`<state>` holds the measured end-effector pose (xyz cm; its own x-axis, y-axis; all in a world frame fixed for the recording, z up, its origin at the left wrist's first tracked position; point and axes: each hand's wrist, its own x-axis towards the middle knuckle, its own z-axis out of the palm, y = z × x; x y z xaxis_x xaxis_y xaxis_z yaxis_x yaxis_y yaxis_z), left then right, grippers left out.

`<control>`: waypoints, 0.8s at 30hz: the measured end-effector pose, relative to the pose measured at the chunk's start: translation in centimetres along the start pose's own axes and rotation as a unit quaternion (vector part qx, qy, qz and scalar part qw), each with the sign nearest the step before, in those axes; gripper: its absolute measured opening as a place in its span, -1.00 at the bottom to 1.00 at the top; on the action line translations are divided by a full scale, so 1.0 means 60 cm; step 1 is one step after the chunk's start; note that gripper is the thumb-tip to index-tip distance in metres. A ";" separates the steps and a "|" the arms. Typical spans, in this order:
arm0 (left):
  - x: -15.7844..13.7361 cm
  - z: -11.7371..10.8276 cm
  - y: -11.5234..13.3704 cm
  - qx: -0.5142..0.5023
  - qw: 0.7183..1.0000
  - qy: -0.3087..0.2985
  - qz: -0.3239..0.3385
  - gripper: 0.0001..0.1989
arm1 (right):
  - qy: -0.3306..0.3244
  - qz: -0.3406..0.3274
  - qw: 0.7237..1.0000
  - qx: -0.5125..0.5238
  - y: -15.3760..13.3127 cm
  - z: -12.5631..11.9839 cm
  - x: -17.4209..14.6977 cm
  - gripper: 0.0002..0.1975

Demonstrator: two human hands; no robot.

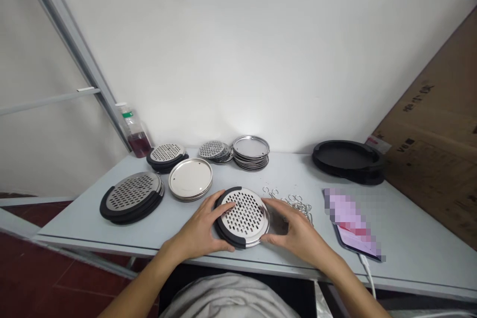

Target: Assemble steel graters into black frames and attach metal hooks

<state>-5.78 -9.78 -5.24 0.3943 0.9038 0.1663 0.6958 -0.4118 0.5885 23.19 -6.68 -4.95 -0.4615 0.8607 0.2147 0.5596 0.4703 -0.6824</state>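
Observation:
Both of my hands hold a round perforated metal plate [245, 212] with a black rim along its left side, near the table's front edge. My left hand [197, 228] grips the black rim, index finger lying over the slotted top and thumb at the lower edge. On the bare metal side, my right hand [300, 233] presses with fingers above and thumb below. Just behind my right hand lies a loose heap of small metal rings [296, 203]. A stack of plain round metal trays [191, 178] stands beyond my left hand.
Black-rimmed perforated plates are stacked at the left [132, 193] and back left [166, 154]. Further back are loose perforated discs [212, 149] and more metal trays [251, 147]. Black round rims [348, 156], a phone [352, 223] with a cable and a cardboard box [436, 149] occupy the right. A bottle [136, 131] stands back left.

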 end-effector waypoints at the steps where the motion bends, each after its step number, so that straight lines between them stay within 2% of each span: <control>1: 0.000 0.001 -0.001 0.006 1.000 0.006 0.003 -0.03 | -0.006 -0.007 1.000 0.002 0.001 -0.001 -0.001 -0.22; 5: 0.000 0.005 -0.005 0.010 0.999 0.039 0.016 -0.10 | -0.035 -0.019 0.999 0.009 0.007 -0.002 -0.009 -0.13; 7: 0.000 0.005 -0.002 -0.003 0.998 0.059 0.003 -0.15 | -0.028 -0.018 0.999 0.013 0.010 -0.001 -0.010 -0.17; 10: 0.001 0.003 0.012 -0.028 0.994 0.099 -0.019 -0.26 | 0.025 -0.036 0.999 0.019 0.007 -0.001 -0.006 -0.38; 12: 0.002 0.000 0.027 -0.055 0.989 0.137 -0.021 -0.40 | 0.073 -0.040 0.996 0.022 -0.001 -0.003 0.001 -0.51; 15: 0.008 -0.006 0.050 -0.099 0.978 0.175 -0.047 -0.62 | 0.133 -0.019 0.990 0.033 -0.015 -0.004 0.020 -0.58; 20: 0.027 -0.005 0.065 -0.188 0.948 0.224 -0.125 -0.61 | 0.152 0.038 0.978 0.139 -0.017 0.016 0.061 -0.50; 24: 0.030 0.002 0.050 -0.303 0.917 0.194 -0.173 -0.58 | 0.147 0.080 0.971 0.169 -0.006 0.030 0.080 -0.54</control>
<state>-2.92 -9.38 -3.24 -0.1114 0.9900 0.0867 0.2317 -0.0589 0.9710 19.52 -3.06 -4.95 -0.1426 0.9595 0.2430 0.3279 0.2774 -0.9031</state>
